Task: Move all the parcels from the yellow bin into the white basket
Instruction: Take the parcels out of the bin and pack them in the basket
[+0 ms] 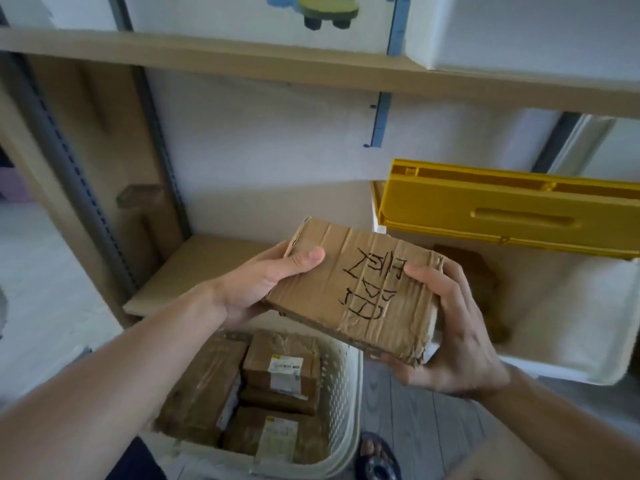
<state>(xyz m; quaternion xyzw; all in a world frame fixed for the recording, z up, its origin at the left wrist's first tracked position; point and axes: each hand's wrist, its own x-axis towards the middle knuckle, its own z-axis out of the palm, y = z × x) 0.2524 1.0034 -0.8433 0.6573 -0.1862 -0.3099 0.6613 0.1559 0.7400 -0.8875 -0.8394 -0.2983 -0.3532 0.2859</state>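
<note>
While the parcel hangs between bin and basket, the labels run left to right:

Left hand: grips the parcel's left end, thumb on top, fingers curled beneath; forearm reaches in from lower left.

White basket: on the floor below the hands, already holding several parcels.

Held parcel: taped cardboard box with handwriting, tilted, above the basket's far rim.

Right hand: curled round the parcel's right end, thumb on top, palm beneath.

Yellow bin: on the shelf at right; its inside is hidden.

Risk: released here, the parcel would probably strike the rim and tip onto the floor, or land crooked on the stacked parcels.
</note>
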